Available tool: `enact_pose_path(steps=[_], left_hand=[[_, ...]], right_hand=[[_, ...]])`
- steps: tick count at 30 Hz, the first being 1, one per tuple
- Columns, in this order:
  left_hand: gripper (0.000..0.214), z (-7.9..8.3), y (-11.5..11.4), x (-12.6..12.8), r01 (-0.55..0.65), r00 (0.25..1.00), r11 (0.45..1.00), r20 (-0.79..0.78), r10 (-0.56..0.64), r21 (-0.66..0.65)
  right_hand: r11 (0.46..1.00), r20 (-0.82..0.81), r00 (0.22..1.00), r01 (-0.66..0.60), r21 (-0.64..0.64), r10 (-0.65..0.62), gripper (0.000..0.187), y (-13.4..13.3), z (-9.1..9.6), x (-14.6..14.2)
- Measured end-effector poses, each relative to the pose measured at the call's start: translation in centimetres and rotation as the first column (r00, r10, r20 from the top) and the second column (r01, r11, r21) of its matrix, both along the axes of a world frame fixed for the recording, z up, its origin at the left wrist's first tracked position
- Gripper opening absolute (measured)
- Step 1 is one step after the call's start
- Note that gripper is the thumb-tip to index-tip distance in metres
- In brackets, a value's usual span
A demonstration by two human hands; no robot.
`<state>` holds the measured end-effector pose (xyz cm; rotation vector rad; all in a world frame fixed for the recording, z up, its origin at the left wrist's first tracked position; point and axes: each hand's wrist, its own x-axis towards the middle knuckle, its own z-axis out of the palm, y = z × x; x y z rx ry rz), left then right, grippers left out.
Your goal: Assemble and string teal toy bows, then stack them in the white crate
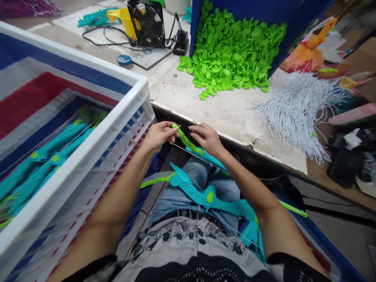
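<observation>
My left hand (159, 136) pinches the tip of a toy bow's lime-green limb (188, 143), where a white string end shows. The string (188, 153) runs from there along the bow toward its teal body (212, 157), partly behind my right forearm. Beside the limb, my right hand (209, 138) has its fingers stretched out and slightly apart, with nothing visible in them. Across my lap lies another teal toy bow (190, 190) with a green hexagonal piece on its middle and green limbs at both ends. More teal parts (252, 237) rest by my right side.
A white plastic crate (138, 84) at left holds several teal bows (55, 152). On the table (176, 92), green plastic pieces (232, 51) spill from a blue bin (293, 15). A bundle of white strings (302, 111) lies right. A black fan (147, 23) stands behind.
</observation>
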<state>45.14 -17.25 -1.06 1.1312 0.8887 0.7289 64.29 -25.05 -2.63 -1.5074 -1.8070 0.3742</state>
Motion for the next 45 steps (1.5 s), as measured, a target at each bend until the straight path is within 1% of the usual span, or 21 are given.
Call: enact_pose_path(steps=[3,5,10,12,14,16,18,20,22,24,25,26,27,29,31,32,34,37,39,42,45], left_hand=[[0.041,-0.4,-0.1,-0.5,0.000,1.000,1.000,0.024,0.001,-0.011],[0.042,-0.7,-0.1,-0.9,-0.004,0.999,1.000,0.034,0.004,-0.016],[0.043,-0.8,-0.1,-1.5,0.028,0.998,0.999,0.052,-0.027,-0.021],[0.044,-0.9,-0.2,-1.6,0.060,0.998,0.998,0.032,-0.059,-0.035],[0.043,-1.2,-0.2,-1.6,0.050,0.998,0.999,-0.035,-0.051,-0.017],[0.038,-1.9,-0.4,-1.4,-0.008,0.994,0.997,-0.111,0.017,0.079],[0.029,-2.6,-0.9,-1.0,-0.086,0.989,0.971,-0.100,0.111,0.224],[0.019,-3.0,-1.7,-0.5,-0.177,0.982,0.933,-0.014,0.191,0.315],[0.009,-2.8,-2.5,-0.1,-0.218,0.972,0.898,0.002,0.235,0.383],[0.011,-2.2,-3.0,0.1,-0.140,0.974,0.871,-0.091,0.206,0.470],[0.013,-1.8,-3.0,0.1,-0.074,0.975,0.866,-0.147,0.168,0.495],[0.015,-1.3,-2.8,0.2,-0.021,0.976,0.875,-0.180,0.123,0.483],[0.018,-1.0,-2.4,0.3,0.009,0.981,0.905,-0.178,0.074,0.425],[0.026,-0.4,-1.2,0.7,0.000,0.997,0.979,-0.071,0.015,0.202],[0.032,-0.1,0.1,1.1,-0.034,0.996,0.999,0.078,0.036,-0.020],[0.032,0.1,0.6,1.2,-0.054,0.990,0.995,0.123,0.063,-0.079],[0.030,0.5,1.1,1.2,-0.116,0.986,0.992,0.111,0.121,-0.052],[0.019,1.5,0.9,0.7,-0.192,0.975,0.954,-0.062,0.212,0.231],[0.013,2.1,0.3,0.6,-0.221,0.960,0.913,-0.086,0.265,0.343],[0.015,2.4,-0.5,0.7,-0.264,0.964,0.945,0.017,0.266,0.195],[0.023,2.2,-0.6,0.8,-0.201,0.977,0.980,0.073,0.200,0.002]], right_hand=[[0.988,-0.238,0.959,-0.156,0.022,0.157,0.021,3.7,0.5,-2.2],[0.973,-0.333,0.916,-0.232,0.008,0.221,0.016,5.0,0.4,-2.8],[0.927,-0.495,0.843,-0.332,-0.172,0.210,0.022,5.6,0.2,-2.5],[0.922,-0.483,0.854,-0.326,-0.210,0.192,0.023,5.5,0.4,-2.8],[0.947,-0.388,0.901,-0.275,-0.164,0.194,0.018,5.2,0.5,-3.5],[0.969,-0.262,0.944,-0.231,-0.086,0.202,0.013,5.0,0.4,-4.3],[0.978,-0.188,0.963,-0.204,-0.052,0.191,0.013,5.5,0.0,-4.2],[0.993,-0.197,0.976,-0.102,-0.055,0.089,0.013,7.0,-0.4,-2.6],[0.985,-0.265,0.949,0.160,-0.059,-0.169,0.012,9.2,-0.3,-0.1],[0.889,-0.357,0.827,0.456,-0.027,-0.435,0.012,10.9,0.5,2.2],[0.839,-0.398,0.773,0.544,0.015,-0.494,0.012,11.1,1.2,2.7],[0.815,-0.424,0.759,0.574,0.078,-0.493,0.012,10.9,1.9,2.6],[0.823,-0.426,0.790,0.546,0.160,-0.441,0.012,10.1,2.6,1.8],[0.880,-0.352,0.904,0.356,0.313,-0.241,0.013,7.4,3.4,-1.1],[0.914,-0.258,0.964,0.160,0.372,-0.064,0.012,4.2,3.1,-4.4],[0.924,-0.246,0.969,0.109,0.366,-0.017,0.012,2.9,2.6,-5.7],[0.948,-0.290,0.957,0.089,0.306,0.003,0.011,1.3,1.1,-7.4],[0.972,-0.436,0.897,0.160,0.170,-0.072,0.009,1.4,-0.7,-7.9],[0.974,-0.522,0.844,0.202,0.102,-0.121,0.008,2.1,-1.0,-7.8],[0.964,-0.622,0.762,0.261,0.044,-0.178,0.011,2.9,-0.5,-8.1],[0.948,-0.696,0.691,0.315,0.048,-0.195,0.014,3.3,0.1,-8.5]])
